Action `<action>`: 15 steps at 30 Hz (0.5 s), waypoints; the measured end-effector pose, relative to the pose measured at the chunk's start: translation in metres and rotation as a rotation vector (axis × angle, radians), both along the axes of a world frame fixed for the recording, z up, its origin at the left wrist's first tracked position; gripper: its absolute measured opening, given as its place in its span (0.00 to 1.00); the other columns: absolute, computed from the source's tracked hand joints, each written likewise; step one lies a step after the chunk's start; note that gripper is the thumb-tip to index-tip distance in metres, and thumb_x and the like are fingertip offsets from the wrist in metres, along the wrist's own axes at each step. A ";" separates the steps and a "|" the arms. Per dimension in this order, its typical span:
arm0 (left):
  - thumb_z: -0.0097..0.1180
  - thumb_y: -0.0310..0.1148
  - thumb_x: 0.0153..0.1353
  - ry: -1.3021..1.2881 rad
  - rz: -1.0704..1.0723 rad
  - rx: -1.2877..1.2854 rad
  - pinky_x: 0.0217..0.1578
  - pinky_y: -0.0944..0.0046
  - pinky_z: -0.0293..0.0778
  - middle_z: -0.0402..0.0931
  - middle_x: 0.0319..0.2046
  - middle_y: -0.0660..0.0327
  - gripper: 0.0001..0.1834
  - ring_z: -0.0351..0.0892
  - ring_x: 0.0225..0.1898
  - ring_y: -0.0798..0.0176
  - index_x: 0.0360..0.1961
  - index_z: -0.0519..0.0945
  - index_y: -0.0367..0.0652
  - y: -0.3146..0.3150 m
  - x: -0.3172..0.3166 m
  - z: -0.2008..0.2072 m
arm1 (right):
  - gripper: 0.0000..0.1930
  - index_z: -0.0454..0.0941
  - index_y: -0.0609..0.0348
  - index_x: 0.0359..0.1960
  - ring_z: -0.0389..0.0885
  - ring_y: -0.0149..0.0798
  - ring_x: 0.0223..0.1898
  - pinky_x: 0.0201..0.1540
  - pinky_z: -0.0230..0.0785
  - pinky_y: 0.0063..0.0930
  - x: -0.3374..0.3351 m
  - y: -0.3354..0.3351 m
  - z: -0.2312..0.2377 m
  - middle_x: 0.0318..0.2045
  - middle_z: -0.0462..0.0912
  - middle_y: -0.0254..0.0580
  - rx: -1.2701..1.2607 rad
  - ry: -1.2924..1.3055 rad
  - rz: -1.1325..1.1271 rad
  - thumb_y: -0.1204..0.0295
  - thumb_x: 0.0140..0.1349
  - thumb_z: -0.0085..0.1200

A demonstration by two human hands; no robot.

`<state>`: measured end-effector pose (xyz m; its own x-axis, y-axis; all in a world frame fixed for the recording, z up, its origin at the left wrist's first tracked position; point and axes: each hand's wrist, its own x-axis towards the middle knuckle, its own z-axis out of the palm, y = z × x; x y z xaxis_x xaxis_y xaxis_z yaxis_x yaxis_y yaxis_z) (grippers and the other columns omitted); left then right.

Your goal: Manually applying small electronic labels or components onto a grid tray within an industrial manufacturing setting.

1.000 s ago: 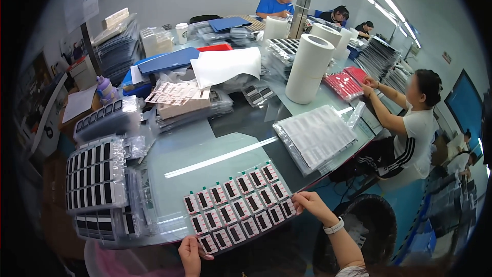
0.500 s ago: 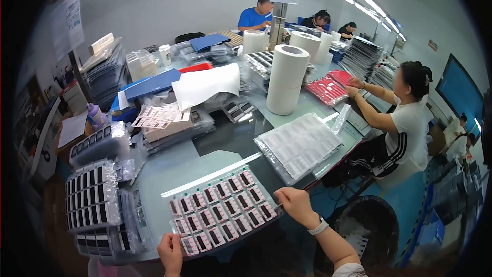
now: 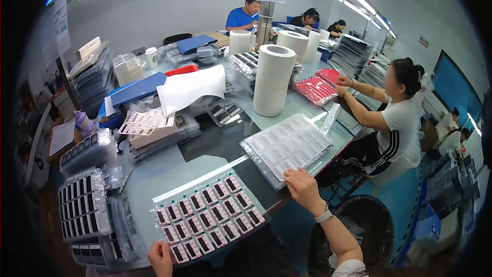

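Note:
A clear sheet (image 3: 207,219) with rows of small white-and-pink framed pieces, each with a black bar, lies on the table's front edge before me. My left hand (image 3: 161,259) is closed at its near left corner, the fingertips pinching the edge. To the right lies a flat stack of clear packs topped by a translucent whitish sheet (image 3: 287,146). My right hand (image 3: 303,189), a pale band on its wrist, has its fingers bent together over the near edge of that top sheet. The fingertips' undersides are hidden.
Packs of black-barred pieces (image 3: 82,202) are piled at the left. White rolls (image 3: 274,82) stand upright behind the stack. A blue folder (image 3: 139,90) and loose white paper (image 3: 192,91) lie further back. At right, a co-worker (image 3: 392,118) handles red packs (image 3: 313,90); a black bin (image 3: 366,210) stands below.
My right hand has left the right edge of the black-barred sheet and moved up to the near edge of the whitish stack. My left hand stays at its corner. The whole view has shifted slightly.

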<state>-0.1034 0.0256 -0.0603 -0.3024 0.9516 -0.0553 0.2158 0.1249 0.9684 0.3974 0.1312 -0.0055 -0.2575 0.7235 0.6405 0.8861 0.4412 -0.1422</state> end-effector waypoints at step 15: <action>0.54 0.33 0.75 0.063 -0.030 -0.013 0.18 0.68 0.64 0.72 0.17 0.67 0.12 0.68 0.16 0.73 0.34 0.77 0.38 -0.007 -0.012 -0.026 | 0.05 0.82 0.60 0.35 0.87 0.49 0.45 0.51 0.79 0.40 -0.002 0.005 0.010 0.39 0.87 0.43 0.036 0.045 0.017 0.78 0.57 0.63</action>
<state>-0.1157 0.0183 -0.0859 -0.2772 0.9596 -0.0490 0.2804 0.1296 0.9511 0.3957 0.1359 0.0049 -0.2401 0.6954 0.6774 0.8715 0.4617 -0.1650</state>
